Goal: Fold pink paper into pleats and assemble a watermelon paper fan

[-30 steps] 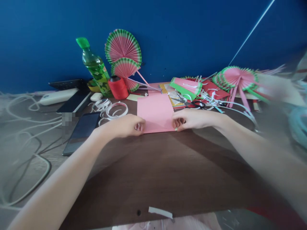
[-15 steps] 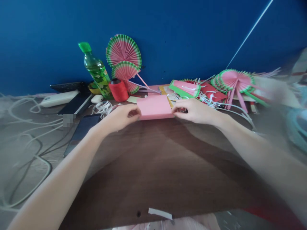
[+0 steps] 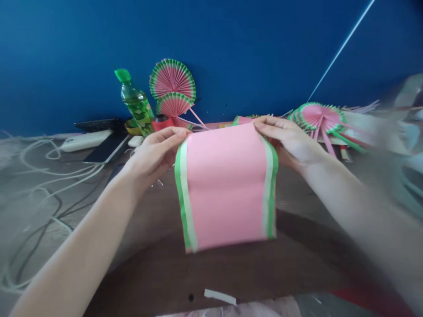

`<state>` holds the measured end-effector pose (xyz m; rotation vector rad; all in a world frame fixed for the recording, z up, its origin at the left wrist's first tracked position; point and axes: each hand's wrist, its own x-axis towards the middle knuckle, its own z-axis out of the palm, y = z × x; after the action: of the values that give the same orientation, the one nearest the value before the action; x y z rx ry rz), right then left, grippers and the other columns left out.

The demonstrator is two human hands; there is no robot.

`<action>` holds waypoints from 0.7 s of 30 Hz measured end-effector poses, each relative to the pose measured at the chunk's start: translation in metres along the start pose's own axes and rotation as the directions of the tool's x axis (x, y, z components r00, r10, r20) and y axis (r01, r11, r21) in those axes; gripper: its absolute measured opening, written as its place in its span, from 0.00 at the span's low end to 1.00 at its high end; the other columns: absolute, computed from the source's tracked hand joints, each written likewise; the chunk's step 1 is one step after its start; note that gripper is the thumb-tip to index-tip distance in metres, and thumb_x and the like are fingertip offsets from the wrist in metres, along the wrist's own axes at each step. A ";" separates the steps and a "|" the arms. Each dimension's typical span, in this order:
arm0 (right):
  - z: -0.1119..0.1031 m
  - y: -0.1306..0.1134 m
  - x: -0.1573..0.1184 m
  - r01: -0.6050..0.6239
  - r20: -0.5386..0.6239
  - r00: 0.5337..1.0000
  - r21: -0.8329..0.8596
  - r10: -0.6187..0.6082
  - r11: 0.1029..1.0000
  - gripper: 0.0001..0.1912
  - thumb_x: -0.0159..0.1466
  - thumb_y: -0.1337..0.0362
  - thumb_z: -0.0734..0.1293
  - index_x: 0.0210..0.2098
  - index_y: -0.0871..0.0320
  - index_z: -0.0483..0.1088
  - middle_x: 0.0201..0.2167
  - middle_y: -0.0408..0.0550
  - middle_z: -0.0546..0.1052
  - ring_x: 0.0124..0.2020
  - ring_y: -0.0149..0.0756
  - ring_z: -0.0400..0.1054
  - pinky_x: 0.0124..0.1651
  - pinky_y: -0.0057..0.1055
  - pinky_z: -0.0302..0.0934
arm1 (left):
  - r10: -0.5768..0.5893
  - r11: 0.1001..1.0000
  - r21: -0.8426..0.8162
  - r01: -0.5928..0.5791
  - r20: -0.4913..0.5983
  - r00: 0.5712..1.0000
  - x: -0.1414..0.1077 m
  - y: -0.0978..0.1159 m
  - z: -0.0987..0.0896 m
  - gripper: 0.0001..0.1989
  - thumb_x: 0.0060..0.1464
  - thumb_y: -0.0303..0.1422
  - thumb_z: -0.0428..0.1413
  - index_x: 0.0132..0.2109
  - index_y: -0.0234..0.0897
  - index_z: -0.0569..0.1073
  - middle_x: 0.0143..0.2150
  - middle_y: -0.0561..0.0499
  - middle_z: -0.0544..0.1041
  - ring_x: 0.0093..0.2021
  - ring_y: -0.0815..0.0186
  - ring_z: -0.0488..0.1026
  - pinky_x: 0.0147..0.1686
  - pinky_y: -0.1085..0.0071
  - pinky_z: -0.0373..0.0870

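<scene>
A blue wall (image 3: 247,48) stood behind the bench (image 3: 148,268), which filled the lower part of the view. Over the middle of the bench, between its back and near edges, hung a pink sheet (image 3: 228,185) with a pale and a green stripe down each side; its lower end was free and slightly aslant, and whether that end touched the bench could not be told. The left hand (image 3: 161,149) pinched the sheet's upper left corner between thumb and fingers, and the right hand (image 3: 289,138) gripped the upper right corner likewise. Near the bench's back edge, left of centre, a round pleated fan (image 3: 172,77) stood before the wall, and more pleated fans (image 3: 322,115) lay toward the back right corner. Left of the round fan were a green bottle (image 3: 136,105) and, smaller, a red spool (image 3: 162,123). A white strip (image 3: 220,296) lay at the near edge.
</scene>
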<state>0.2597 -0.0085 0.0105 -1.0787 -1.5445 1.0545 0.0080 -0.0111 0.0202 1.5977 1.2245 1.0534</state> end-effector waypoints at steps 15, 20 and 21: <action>0.005 0.052 0.015 0.137 0.372 0.917 -0.625 0.140 0.768 0.08 0.55 0.64 0.65 0.30 0.60 0.74 0.31 0.47 0.77 0.35 0.36 0.68 0.41 0.33 0.59 | -0.020 0.689 0.680 -0.252 0.365 0.931 0.019 -0.058 -0.004 0.13 0.52 0.40 0.50 0.35 0.38 0.75 0.38 0.50 0.77 0.40 0.62 0.72 0.42 0.68 0.65; 0.003 0.052 0.014 0.183 0.467 0.859 -0.665 0.212 0.724 0.08 0.55 0.65 0.64 0.32 0.60 0.74 0.30 0.45 0.76 0.32 0.33 0.68 0.36 0.29 0.57 | -0.081 0.681 0.677 -0.280 0.450 0.889 0.019 -0.060 -0.004 0.10 0.51 0.37 0.51 0.35 0.38 0.74 0.35 0.53 0.78 0.37 0.65 0.72 0.39 0.72 0.64; 0.003 0.053 0.014 0.198 0.477 0.852 -0.677 0.217 0.709 0.08 0.55 0.66 0.64 0.33 0.60 0.74 0.29 0.45 0.76 0.31 0.32 0.67 0.35 0.28 0.57 | -0.088 0.666 0.687 -0.291 0.460 0.883 0.019 -0.061 -0.004 0.10 0.51 0.36 0.50 0.36 0.37 0.74 0.35 0.53 0.77 0.36 0.66 0.72 0.38 0.73 0.64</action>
<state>0.2625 0.0174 -0.0373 -1.3662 -2.5425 0.7879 -0.0088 0.0183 -0.0336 2.3982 1.2989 0.1334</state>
